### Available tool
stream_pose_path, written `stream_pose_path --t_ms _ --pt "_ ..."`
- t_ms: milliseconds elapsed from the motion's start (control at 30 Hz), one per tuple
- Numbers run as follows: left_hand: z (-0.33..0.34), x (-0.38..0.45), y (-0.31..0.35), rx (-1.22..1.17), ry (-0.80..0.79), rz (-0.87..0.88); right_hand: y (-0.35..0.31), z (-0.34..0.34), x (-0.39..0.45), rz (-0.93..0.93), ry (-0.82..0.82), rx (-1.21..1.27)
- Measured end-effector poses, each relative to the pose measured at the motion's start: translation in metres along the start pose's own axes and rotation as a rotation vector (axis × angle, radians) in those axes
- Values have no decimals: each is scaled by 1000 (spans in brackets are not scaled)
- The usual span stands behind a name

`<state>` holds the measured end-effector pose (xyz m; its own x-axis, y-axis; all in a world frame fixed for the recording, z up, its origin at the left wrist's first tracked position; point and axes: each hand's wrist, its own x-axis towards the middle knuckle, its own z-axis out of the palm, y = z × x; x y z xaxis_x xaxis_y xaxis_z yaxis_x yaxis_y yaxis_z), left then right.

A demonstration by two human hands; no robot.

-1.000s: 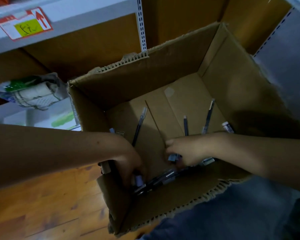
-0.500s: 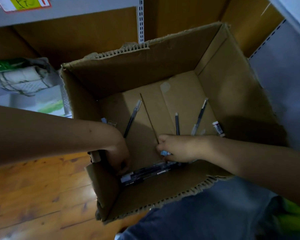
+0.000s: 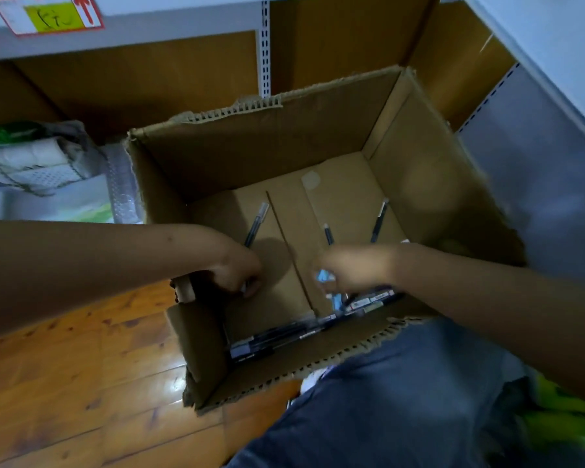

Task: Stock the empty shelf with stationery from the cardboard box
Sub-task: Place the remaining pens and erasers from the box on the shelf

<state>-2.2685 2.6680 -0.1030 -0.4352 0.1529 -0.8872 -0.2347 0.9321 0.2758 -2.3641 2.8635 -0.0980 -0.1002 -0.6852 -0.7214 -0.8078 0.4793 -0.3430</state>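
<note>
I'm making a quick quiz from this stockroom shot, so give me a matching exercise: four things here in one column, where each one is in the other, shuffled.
Things:
1. pens
2. price label
3. left hand
4. plank floor

Places:
A. beneath the cardboard box
B. on the shelf edge, top left
C. along the box's near inside wall
D. inside the box, at its left wall

Pairs: 1-C, 2-B, 3-D, 4-A

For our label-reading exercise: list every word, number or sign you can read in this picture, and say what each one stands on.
Red upward arrow: on the red-bordered tag stuck to the shelf edge.
Handwritten black marks on the tag's yellow patch: not legible.
Print on the pens in the cardboard box: too small and blurred.
No other text shows.
</note>
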Motion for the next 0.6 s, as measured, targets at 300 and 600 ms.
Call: stream_pose_path --t_ms 300,600 --pt "-57 -35 -4 -169 416 113 20 -51 -97 71 850 631" --pt "-73 -117 166 -345 873 624 24 3 -238 138 1494 843"
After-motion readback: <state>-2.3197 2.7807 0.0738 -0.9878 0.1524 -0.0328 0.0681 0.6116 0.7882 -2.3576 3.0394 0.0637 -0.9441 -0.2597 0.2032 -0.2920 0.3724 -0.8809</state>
